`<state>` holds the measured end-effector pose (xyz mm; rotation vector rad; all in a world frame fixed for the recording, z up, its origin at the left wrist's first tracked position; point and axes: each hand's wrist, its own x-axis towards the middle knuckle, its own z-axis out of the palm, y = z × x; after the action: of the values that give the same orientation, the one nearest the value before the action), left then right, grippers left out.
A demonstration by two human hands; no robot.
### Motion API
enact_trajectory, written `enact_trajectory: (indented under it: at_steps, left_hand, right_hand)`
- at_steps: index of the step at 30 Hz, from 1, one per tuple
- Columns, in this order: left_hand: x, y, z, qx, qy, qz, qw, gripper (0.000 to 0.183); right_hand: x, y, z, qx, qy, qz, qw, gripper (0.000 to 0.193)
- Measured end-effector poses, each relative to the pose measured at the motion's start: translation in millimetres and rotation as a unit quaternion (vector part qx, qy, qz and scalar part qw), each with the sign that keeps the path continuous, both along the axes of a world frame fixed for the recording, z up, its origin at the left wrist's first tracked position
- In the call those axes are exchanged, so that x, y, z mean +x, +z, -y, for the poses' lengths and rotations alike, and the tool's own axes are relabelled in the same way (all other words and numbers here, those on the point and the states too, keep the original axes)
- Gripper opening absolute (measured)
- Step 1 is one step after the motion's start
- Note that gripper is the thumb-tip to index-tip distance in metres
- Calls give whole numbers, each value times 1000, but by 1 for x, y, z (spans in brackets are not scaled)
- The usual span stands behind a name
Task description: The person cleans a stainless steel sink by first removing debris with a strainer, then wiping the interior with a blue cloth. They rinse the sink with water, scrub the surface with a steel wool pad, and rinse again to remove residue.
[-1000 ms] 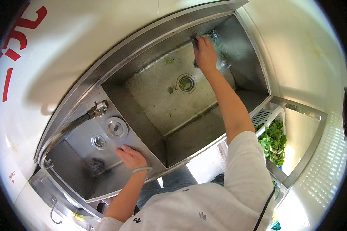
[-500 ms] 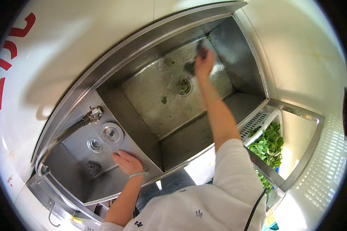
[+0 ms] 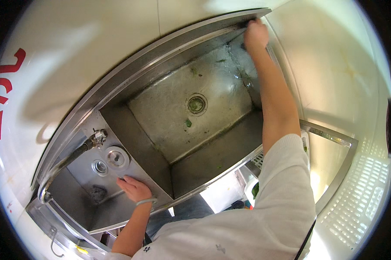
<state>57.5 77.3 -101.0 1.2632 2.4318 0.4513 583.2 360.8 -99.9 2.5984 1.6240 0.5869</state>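
My right hand is closed at the far right corner of the large steel sink, up by its rim. A dark scrubber, mostly hidden by the fingers, is pressed against the metal there. Water and bits of green leaf lie on the sink floor around the drain. My left hand rests at the edge of the small basin, fingers stretched out and holding nothing. A bracelet circles that wrist.
A tap with a curved spout hangs over the small basin, where a dark wire scourer lies. A round metal drain plug sits on the divider. At right are a metal frame and a white perforated panel.
My right hand has moved from the sink floor to the far right corner at the rim. My left hand stays at the small basin. My right arm now covers most of the leafy greens.
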Motion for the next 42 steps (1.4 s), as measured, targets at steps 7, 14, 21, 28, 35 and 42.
enact_trajectory:
  at_steps: [7, 14, 21, 28, 35, 42]
  left_hand:
    - [3, 2, -1, 16, -18, 23, 999, 54]
    - [-23, -14, 13, 25, -22, 107, 994, 51]
    - [-197, 89, 139, 7, -301, 101, 948, 41]
    - [-245, 93, 290, -190, 280, 108, 935, 42]
    - [-229, 69, 301, -236, 321, 133, 907, 41]
    - [-226, 63, 303, -253, 333, 143, 897, 40]
  right_hand:
    - [19, 13, 6, -21, 45, 0, 999, 17]
    - [10, 31, 9, -83, 31, -10, 996, 20]
    - [-4, 37, 5, -144, -70, -5, 987, 23]
    - [-7, 39, 7, -94, -79, -57, 991, 22]
    - [-5, 33, 5, -81, -77, -60, 992, 25]
    - [0, 20, 7, -42, -61, -45, 996, 25]
